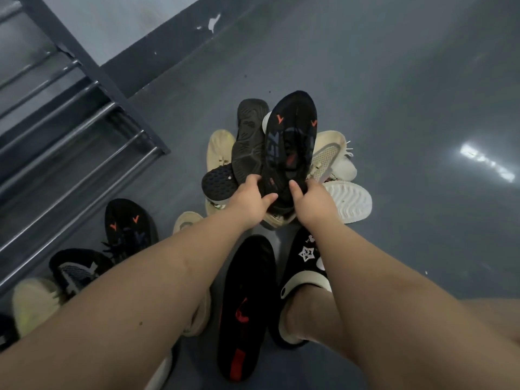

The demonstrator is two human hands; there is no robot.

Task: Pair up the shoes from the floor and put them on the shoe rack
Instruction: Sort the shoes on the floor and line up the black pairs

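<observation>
The grey floor point(394, 94) is lying open to the right and far side of the shoes, with only a bright light reflection point(486, 161) showing on it there. To the left, the shoe rack point(84, 130) with its dark frame and metal bars is standing against the pale wall point(126, 18); its visible tiers are carrying nothing.

Both hands are closing on the heel end of a black shoe with orange marks point(292, 142), holding it sole-up with the toe pointing away, above the pile. The left hand point(250, 201) is gripping the left side of the heel with fingers curled over it; the right hand point(309, 204) is pinching the right side, thumb on top.

Directly beneath and around the held shoe, a pile is crowding the floor: a dark grey shoe point(247, 144) is lying sole-up just left of it, a beige shoe point(219, 147) is sticking out further left, a cream knit shoe point(332, 156) is lying to the right, and a white sole point(349, 201) is showing just beside the right hand.

Its matching black shoe with orange marks point(129, 226) is sitting on the floor near the rack, beside a black mesh shoe point(76, 271) and a yellowish shoe point(33, 302). A black sole with red patches point(244, 308) is lying between the forearms, touching the person's own foot in a black slipper point(304, 260) with a star charm.
</observation>
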